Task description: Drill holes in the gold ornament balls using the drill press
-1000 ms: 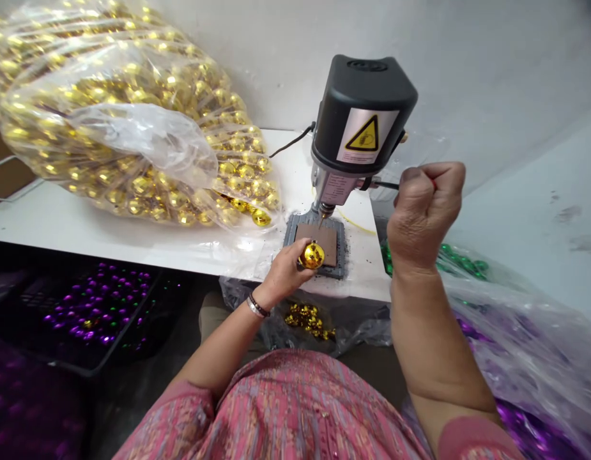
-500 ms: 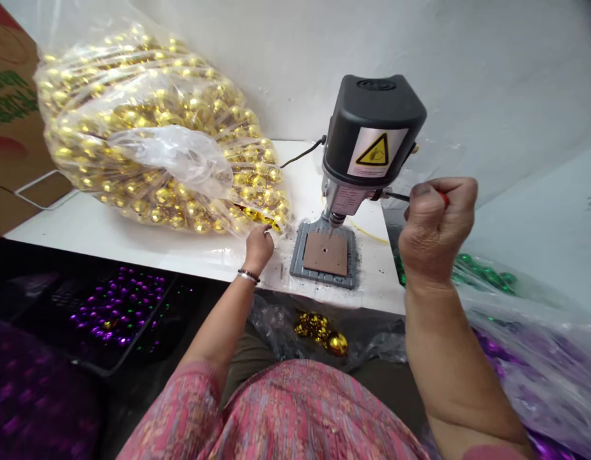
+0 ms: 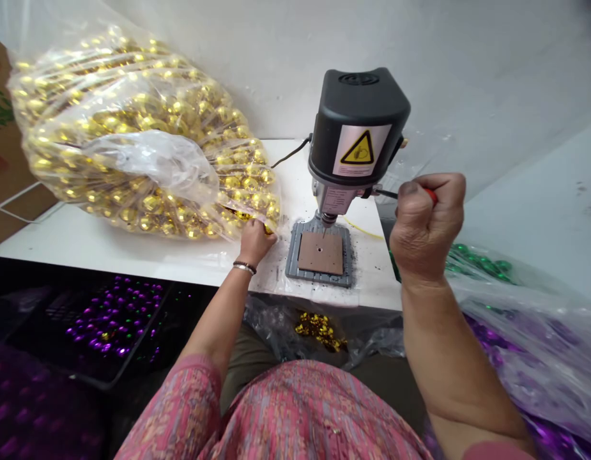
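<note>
- White counter (image 3: 108, 252) carries our drill (image 3: 353, 153).
- Right of it, our right hand (image 3: 427, 223) clenches the lever (image 3: 387, 193).
- Left, our left hand (image 3: 257, 243) nears gold balls (image 3: 238, 214), grasp hidden.
- Likely light, slick, brittle: cup their sides.

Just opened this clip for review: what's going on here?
A person's left hand is at the opening of a clear bag of gold balls; whether it grips one is hidden. The right hand grips the red-ended lever of a black drill press, whose bit points down at a brown board on the grey base.
</note>
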`<state>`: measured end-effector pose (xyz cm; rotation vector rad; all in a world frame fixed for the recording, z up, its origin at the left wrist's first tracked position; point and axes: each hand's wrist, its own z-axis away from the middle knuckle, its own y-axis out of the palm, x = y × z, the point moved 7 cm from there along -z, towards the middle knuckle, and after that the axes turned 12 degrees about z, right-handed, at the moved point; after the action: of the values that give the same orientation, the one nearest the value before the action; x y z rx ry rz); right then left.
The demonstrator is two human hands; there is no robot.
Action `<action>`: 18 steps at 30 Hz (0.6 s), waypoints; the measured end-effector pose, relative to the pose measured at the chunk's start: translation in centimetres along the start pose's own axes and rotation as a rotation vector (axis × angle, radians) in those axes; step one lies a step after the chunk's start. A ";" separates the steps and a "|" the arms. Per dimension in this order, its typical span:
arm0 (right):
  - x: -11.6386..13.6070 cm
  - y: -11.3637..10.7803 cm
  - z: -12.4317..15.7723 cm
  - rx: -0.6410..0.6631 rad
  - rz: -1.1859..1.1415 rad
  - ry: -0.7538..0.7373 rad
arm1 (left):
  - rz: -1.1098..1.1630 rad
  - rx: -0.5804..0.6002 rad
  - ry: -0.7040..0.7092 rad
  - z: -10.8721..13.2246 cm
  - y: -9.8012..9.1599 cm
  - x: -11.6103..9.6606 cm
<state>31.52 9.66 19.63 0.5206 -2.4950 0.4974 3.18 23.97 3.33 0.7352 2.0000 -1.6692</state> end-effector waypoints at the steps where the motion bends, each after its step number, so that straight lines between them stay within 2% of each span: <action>1: 0.2 0.0 0.0 0.001 -0.005 -0.004 | 0.081 -0.085 -0.032 1.0 -1.3 0.3; 3: 0.6 -0.1 -0.2 0.003 -0.005 -0.018 | 0.348 -0.191 -0.077 3.4 -3.3 0.8; 4: 0.7 -0.2 -0.4 -0.002 0.000 -0.022 | 0.547 -0.152 -0.085 4.6 -3.5 0.7; 7: 0.9 -0.2 -1.4 -0.030 0.034 -0.018 | 1.216 0.251 -0.210 7.8 -0.9 -0.9; 9: 1.0 0.1 -2.6 -0.007 0.051 0.012 | 1.508 0.452 -0.344 9.4 1.3 -2.2; 13: 0.6 1.7 -5.9 0.142 0.124 0.187 | 1.712 0.598 -0.540 10.2 4.5 -3.4; 15: 0.3 2.5 -7.4 0.196 0.181 0.266 | 1.720 0.616 -0.564 10.1 5.2 -3.5; 18: -0.7 3.6 -8.9 0.247 0.195 0.305 | 1.658 0.592 -0.525 9.7 5.2 -3.6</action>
<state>34.20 16.86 25.42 0.2675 -2.2126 0.8983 9.22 14.73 -0.11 1.3515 0.1011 -1.0316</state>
